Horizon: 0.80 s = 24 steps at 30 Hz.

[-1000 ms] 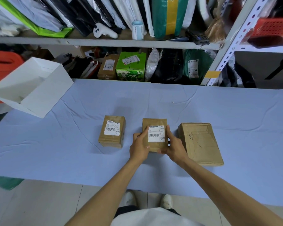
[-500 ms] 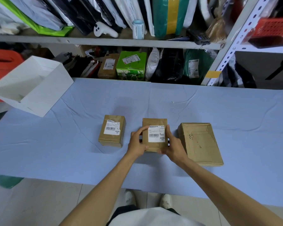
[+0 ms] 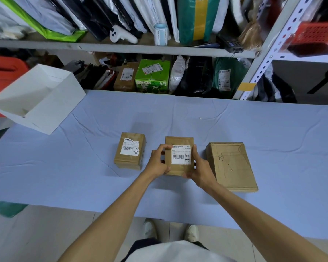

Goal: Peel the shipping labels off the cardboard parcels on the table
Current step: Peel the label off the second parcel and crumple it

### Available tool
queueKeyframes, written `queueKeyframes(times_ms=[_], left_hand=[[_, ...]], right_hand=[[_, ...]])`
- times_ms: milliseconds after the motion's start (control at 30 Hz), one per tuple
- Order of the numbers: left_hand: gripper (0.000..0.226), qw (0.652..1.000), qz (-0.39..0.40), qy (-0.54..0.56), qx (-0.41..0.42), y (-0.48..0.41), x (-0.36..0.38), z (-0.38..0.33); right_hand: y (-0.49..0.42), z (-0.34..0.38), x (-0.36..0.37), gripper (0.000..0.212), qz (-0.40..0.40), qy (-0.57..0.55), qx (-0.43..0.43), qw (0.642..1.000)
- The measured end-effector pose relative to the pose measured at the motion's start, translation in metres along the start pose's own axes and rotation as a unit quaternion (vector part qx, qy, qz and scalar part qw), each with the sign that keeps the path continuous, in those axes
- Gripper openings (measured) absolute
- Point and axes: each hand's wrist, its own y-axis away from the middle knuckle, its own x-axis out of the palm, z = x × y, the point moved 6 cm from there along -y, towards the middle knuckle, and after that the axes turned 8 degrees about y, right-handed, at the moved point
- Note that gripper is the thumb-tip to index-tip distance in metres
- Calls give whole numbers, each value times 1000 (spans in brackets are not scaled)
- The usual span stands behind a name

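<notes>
Three brown cardboard parcels lie on the blue-covered table [image 3: 235, 129]. The middle parcel [image 3: 178, 169] carries a white barcode label [image 3: 181, 155]. My left hand [image 3: 158, 161] grips its left side, with the curled fingertips at the label's top-left corner. My right hand [image 3: 199, 167] grips its right side, thumb along the label's right edge. The left parcel [image 3: 130, 151] has a white label [image 3: 130, 147] with a torn, lifted top-right corner. The larger right parcel [image 3: 231, 165] shows no label, only taped cardboard.
A white open box [image 3: 36, 97] lies tipped at the table's far left. Behind the table, metal shelving [image 3: 261, 59] holds bags, parcels, a green carton [image 3: 151, 76] and a label roll [image 3: 161, 34]. The table's near edge runs just in front of my feet.
My left hand's fingers have curled and shifted from lying along the label's left edge up to its top-left corner. The right hand and the parcels have stayed in place.
</notes>
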Motion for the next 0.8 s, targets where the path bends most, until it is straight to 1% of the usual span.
queueKeyframes(times_ms=[100,167,267,400,467,533,600,700,800], left_hand=[[75,999,-34,23,27,3,-2,2],[73,998,-39,20,37,3,-1,1],[73,999,-37,18,28,0,0,2],[68,999,-27,2,24,-1,0,-2],[66,1000,-16,16,21,-2,0,-6],[63,999,-6,43,1,-2,-2,-8],[58,997,13,69,-21,-2,-4,-9],[47,996,41,68,-25,-1,-2,-11],[50,999,14,51,-12,-1,-2,-12]], right_hand=[[0,3,-3,98,-8,12,-17,1000],[-3,0,-1,100,-10,13,-15,1000],[-3,0,-2,100,-4,20,-13,1000],[-4,0,-2,101,-1,15,-14,1000],[-5,-2,-2,100,-2,17,-10,1000],[-5,-1,-1,99,-4,16,-9,1000],[-4,0,-1,99,-6,16,-12,1000],[-5,-1,0,98,-13,15,-11,1000],[-7,0,-1,99,-5,13,-11,1000]])
